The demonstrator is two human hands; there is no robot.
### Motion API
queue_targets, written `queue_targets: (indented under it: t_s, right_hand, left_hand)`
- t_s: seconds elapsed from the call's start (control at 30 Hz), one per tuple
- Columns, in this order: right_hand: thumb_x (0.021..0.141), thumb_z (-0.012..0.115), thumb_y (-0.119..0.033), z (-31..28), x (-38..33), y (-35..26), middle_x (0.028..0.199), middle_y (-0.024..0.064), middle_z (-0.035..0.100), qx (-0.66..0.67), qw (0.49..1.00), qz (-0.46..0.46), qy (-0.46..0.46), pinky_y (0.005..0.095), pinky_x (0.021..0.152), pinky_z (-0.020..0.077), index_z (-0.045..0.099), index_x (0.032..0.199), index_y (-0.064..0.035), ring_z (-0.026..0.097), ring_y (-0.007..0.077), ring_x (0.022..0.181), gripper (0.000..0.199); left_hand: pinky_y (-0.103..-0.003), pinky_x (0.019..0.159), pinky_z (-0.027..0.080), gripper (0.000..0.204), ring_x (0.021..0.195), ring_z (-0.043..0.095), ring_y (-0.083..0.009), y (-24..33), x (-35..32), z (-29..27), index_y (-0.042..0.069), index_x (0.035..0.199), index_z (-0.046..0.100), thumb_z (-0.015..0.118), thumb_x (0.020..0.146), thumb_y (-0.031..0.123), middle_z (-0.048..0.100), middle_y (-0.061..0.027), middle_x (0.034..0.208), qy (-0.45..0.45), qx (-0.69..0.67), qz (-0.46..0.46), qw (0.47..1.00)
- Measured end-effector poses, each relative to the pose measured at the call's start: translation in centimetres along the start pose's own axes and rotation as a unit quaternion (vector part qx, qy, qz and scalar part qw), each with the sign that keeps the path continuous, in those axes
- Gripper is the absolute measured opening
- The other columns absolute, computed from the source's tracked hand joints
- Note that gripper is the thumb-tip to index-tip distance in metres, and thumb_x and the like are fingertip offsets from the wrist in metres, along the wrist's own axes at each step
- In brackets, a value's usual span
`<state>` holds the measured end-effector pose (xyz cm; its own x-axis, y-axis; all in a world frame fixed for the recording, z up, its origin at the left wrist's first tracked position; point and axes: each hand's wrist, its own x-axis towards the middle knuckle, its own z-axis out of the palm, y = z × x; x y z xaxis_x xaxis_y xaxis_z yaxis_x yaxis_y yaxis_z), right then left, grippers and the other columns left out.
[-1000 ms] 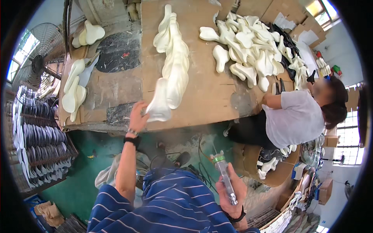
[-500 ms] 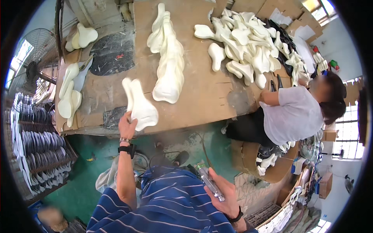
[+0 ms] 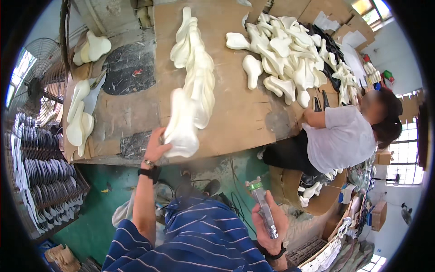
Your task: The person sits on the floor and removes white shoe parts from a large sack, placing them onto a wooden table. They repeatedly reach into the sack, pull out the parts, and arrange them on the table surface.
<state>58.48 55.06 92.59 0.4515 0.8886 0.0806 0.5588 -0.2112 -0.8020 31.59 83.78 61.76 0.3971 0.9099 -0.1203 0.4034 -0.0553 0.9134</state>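
- Left grip: your left hand [image 3: 156,146] is closed at the near left margin of a glossy white, smooth moulded piece [image 3: 181,136] with a narrow neck and a flared end, thumb toward you.
- Right grip: your right hand [image 3: 277,220] is closed around a silvery, cylindrical hand tool with a green collar [image 3: 265,211], held off the table.
- Possible slip: the white piece could tip or slide toward the floor [image 3: 95,190]; the likely cause would be your one-sided hold, with the flared end at the near edge of the brown, cardboard-covered table [image 3: 240,122].
- Possible disorder: the row of overlapping cream moulded pieces [image 3: 197,68] could be knocked askew if the white piece were pushed against its near end.
- Possible drop: the tool could fall should your right fingers loosen, since nothing visible supports it from below.
- Position of the white piece: immediately right of your left grip, its neck pointing away from you and its flared end nearest you. It overlaps the row's near end in this view; whether it rests there or hangs just above, you cannot tell.
- Surroundings: the row extends beyond and to the right of your left grip; a heaped pile of cream moulded pieces [image 3: 281,47] lies well beyond your right grip, near a co-worker in a white top [image 3: 337,136].
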Motion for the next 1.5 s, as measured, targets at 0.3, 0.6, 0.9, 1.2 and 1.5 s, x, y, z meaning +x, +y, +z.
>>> queue_targets:
  t_s: [0.3, 0.6, 0.9, 1.2, 1.5]
  right_hand:
    - [0.076, 0.080, 0.001, 2.2, -0.9, 0.5, 0.096, 0.0197, 0.069, -0.011, 0.999, 0.043, -0.015, 0.0359, 0.075, 0.0545, 0.057, 0.137, 0.0067, 0.069, 0.0332, 0.081, 0.065]
    - [0.085, 0.078, -0.004, 1.7, 1.4, 1.6, 0.105, 0.0198, 0.071, 0.005, 0.999, 0.028, -0.039, 0.0344, 0.081, 0.0552, 0.058, 0.139, 0.0036, 0.071, 0.0306, 0.089, 0.058]
    - [0.085, 0.077, -0.004, -0.1, 3.6, 2.3, 0.105, 0.0202, 0.071, 0.001, 1.000, -0.006, -0.019, 0.0350, 0.082, 0.0547, 0.057, 0.140, 0.0025, 0.071, 0.0325, 0.090, 0.059]
    - [0.080, 0.078, -0.001, -0.1, 2.9, 1.9, 0.102, 0.0215, 0.071, 0.008, 0.994, 0.038, -0.098, 0.0363, 0.083, 0.0551, 0.059, 0.138, 0.0021, 0.071, 0.0351, 0.090, 0.062]
    - [0.077, 0.079, 0.000, 0.1, 3.3, 1.9, 0.099, 0.0202, 0.072, 0.008, 0.981, 0.076, -0.181, 0.0360, 0.079, 0.0548, 0.060, 0.138, 0.0021, 0.071, 0.0341, 0.087, 0.064]
  left_hand:
    - [-0.047, 0.109, 0.044, 0.075, 0.125, 0.050, -0.0424, 5.4, 7.7, 7.0, 0.013, 0.137, 0.060, 0.077, 0.064, 0.014, 0.046, -0.0228, 0.142, -0.013, 0.214, 0.093, 0.972]
    - [-0.042, 0.102, 0.047, 0.068, 0.116, 0.058, -0.0342, 12.5, 3.4, 5.6, 0.003, 0.133, 0.062, 0.075, 0.069, 0.018, 0.060, -0.0178, 0.125, -0.045, 0.058, -0.042, 0.996]
    - [-0.046, 0.124, 0.024, 0.089, 0.155, 0.025, -0.0282, 34.6, 18.5, 16.1, 0.010, 0.164, 0.012, 0.064, 0.093, -0.002, 0.024, -0.0152, 0.168, -0.218, -0.411, 0.314, 0.828]
    - [-0.039, 0.096, 0.054, 0.038, 0.112, 0.069, -0.0260, 19.2, 13.9, 5.2, 0.007, 0.122, 0.071, 0.054, 0.089, -0.005, 0.071, -0.0113, 0.122, 0.093, -0.081, 0.154, 0.980]
    - [-0.041, 0.098, 0.053, 0.050, 0.112, 0.067, -0.0300, 1.6, 12.1, 5.2, 0.006, 0.130, 0.063, 0.064, 0.080, -0.002, 0.070, -0.0155, 0.120, 0.073, 0.096, 0.041, 0.992]
